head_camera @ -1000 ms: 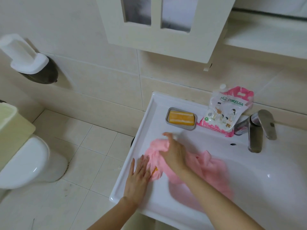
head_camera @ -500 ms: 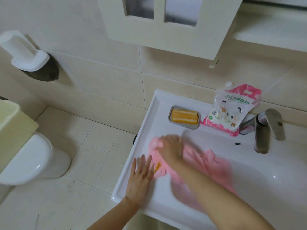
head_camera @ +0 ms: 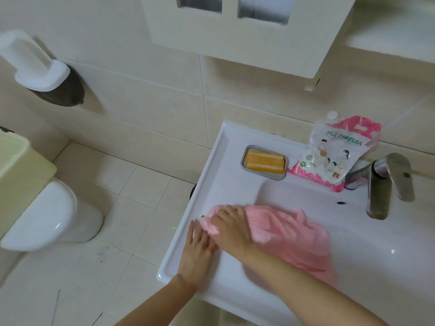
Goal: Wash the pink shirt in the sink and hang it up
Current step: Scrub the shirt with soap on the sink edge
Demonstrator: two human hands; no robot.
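The pink shirt [head_camera: 287, 234] lies bunched on the left ledge of the white sink [head_camera: 211, 165] and trails right into the basin. My left hand [head_camera: 197, 250] lies flat on the ledge with straight fingers, its fingertips touching the shirt's near-left edge. My right hand [head_camera: 231, 228] sits on top of the bunched end, fingers curled over the fabric and gripping it. The forearm hides the shirt's lower part in the basin.
A steel faucet [head_camera: 379, 191] stands at the back right of the sink. An orange soap bar in a metal dish [head_camera: 264, 162] and a pink detergent pouch [head_camera: 334, 156] sit on the back ledge. A toilet [head_camera: 44, 215] stands left; a wall cabinet [head_camera: 235, 31] hangs overhead.
My right hand slid from the far side of the bunched shirt toward me and to the left, rubbing the fabric. My left hand stayed flat on the ledge.
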